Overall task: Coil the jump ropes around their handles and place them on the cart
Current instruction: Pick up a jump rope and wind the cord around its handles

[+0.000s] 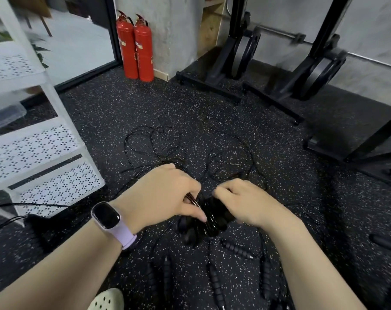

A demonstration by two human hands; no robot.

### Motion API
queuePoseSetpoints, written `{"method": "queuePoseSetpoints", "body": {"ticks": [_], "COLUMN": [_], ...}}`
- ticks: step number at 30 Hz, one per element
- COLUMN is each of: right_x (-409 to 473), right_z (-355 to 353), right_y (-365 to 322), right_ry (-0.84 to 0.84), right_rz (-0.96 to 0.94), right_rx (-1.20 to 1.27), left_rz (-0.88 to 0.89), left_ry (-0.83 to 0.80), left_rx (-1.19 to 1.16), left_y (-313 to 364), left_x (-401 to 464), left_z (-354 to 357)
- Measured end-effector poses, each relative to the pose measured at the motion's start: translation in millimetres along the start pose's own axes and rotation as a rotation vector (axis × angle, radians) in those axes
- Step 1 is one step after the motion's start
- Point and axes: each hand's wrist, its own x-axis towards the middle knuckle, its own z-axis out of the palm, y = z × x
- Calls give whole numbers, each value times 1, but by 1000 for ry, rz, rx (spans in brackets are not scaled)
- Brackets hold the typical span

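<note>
On a black speckled gym floor, beside a white perforated cart, loose black ropes lie tangled. Above them both hands work one jump rope: the left hand pinches its thin cord, and the right hand grips what seem to be its blurred black handles, cord wound around them. Other handles lie on the floor nearer the person.
</note>
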Motion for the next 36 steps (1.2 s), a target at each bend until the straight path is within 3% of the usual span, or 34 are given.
{"method": "queuePoseSetpoints", "body": {"ticks": [2,4,9,13,17,24,28,32,36], "right_x": [-3,-8,-15,-8,-4,4,5,4,10], "right_z": [-1,-5,-5,0,-2,10,18,25,27], "right_y": [2,1,-10,-8,-6,-14,-17,-19,-17], "right_ry": [-125,-202,-244,-217,-149,94,310,416,423], "right_rz": [-19,-51,-85,-208,-197,5,25,-47,14], "right_rx": [226,513,1235,1483,1651,1490,1055,733,821], "left_rz": [-79,-171,-260,-417,-398,-518,-594,-615,-639], "left_ry": [-13,2,69,31,48,-35,-127,-152,-22], "left_rx": [-197,-549,-1057,-982,-1228,-1194,-1037,-848,-980], "left_y": [-1,-1,8,10,11,8,10,9,12], "left_x": [-5,-5,8,3,11,13,12,10,10], "left_z": [-2,-6,-11,-10,-11,3,9,13,17]}}
